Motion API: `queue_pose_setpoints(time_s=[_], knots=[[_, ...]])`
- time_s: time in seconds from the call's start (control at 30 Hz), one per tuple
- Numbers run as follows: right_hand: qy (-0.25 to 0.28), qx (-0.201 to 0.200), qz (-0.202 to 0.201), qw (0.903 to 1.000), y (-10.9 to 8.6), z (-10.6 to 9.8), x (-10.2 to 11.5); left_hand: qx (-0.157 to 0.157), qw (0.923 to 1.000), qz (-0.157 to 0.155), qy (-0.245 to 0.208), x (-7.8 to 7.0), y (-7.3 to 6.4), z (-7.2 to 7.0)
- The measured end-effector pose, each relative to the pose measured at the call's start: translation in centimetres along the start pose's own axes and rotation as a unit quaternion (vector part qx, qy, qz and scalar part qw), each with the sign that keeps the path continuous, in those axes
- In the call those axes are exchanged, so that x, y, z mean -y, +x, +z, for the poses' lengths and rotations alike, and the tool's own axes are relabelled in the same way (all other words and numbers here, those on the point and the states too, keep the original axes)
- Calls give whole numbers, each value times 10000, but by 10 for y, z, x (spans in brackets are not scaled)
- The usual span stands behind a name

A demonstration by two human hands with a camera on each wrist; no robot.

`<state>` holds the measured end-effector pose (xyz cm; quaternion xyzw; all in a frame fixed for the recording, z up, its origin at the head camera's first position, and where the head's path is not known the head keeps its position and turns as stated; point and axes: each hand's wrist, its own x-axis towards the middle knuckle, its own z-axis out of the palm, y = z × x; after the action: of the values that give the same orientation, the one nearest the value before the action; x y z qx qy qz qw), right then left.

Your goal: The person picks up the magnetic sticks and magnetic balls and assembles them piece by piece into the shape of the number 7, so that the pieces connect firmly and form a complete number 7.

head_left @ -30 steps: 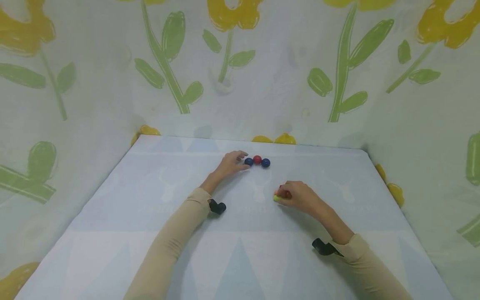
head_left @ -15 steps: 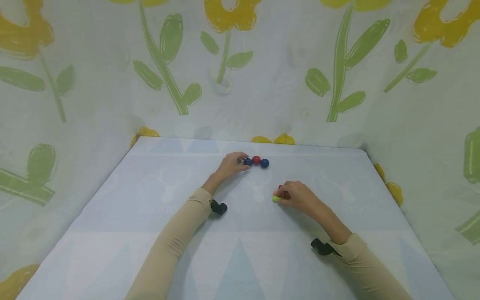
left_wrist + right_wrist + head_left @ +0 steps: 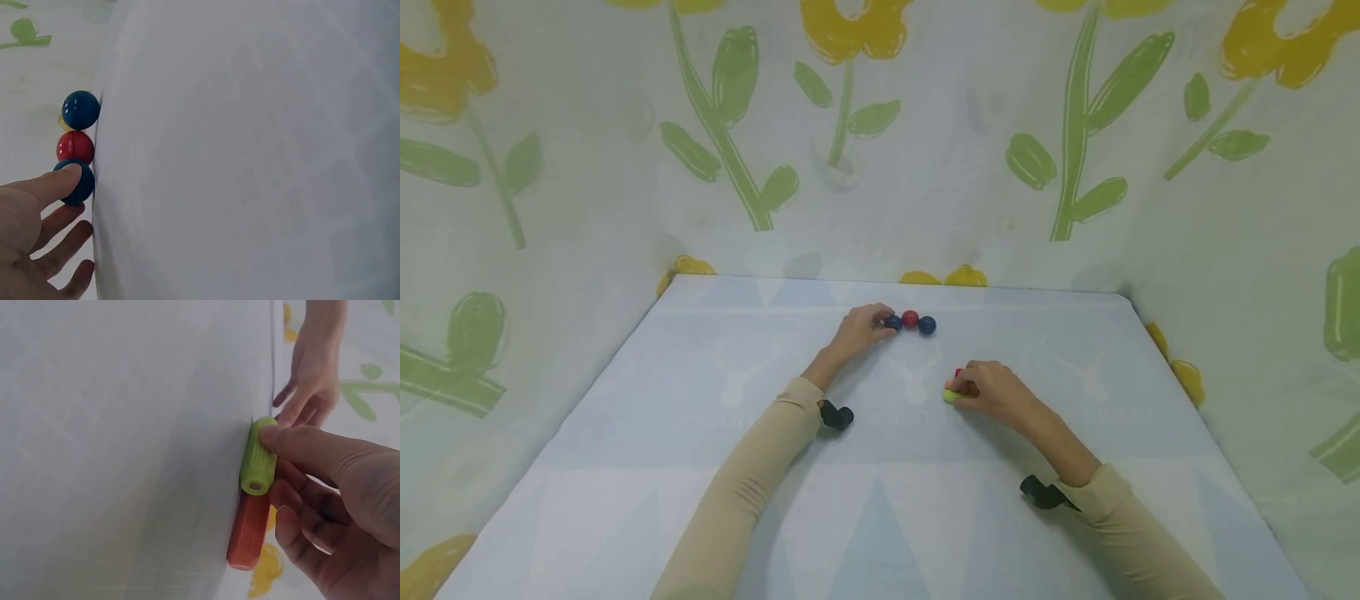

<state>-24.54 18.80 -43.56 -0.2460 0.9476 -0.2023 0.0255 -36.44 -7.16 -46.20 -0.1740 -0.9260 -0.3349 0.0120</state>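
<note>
In the head view, my left hand [image 3: 859,327] reaches the left end of a row of three shiny balls. Its thumb lies on the near side of a dark blue ball [image 3: 74,182], with a fingertip behind, pinching it. A red ball [image 3: 75,147] touches this one in the middle, and another blue ball [image 3: 80,110] sits at the row's right end. Nearer to me, my right hand [image 3: 996,390] pinches a lime-green ribbed cylinder [image 3: 259,456] with a hole in its end. An orange-red cylinder [image 3: 248,532] lies against it, and a red piece [image 3: 958,372] shows past the fingers.
Everything sits on a table [image 3: 820,517] under a pale patterned cloth. A curtain [image 3: 925,192] printed with flowers rises behind the far edge and at both sides. Dark wrist cameras hang below both cuffs.
The left hand has edged slightly right, its thumb and fingers closer around the left blue ball. The right hand stays nearly still with the cylinders. The head view has shifted a little.
</note>
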Motion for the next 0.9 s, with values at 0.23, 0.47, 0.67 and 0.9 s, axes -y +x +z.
queue_pose_setpoints(time_s=[0.23, 0.47, 0.67, 0.9], knots=[[-149, -69, -146, 9998, 0, 0, -2, 86, 9999, -72, 9, -2, -1, -1], [-117, 24, -45, 9999, -1, 0, -1, 260, 9995, -146, -82, -6, -7, -8], [-148, 11, -49, 9999, -1, -1, 0, 297, 9995, -127, -21, -4, -12, -13], [-184, -84, -129, 9997, -2, 0, -2, 407, 9990, -158, 30, 0, -18, -17]])
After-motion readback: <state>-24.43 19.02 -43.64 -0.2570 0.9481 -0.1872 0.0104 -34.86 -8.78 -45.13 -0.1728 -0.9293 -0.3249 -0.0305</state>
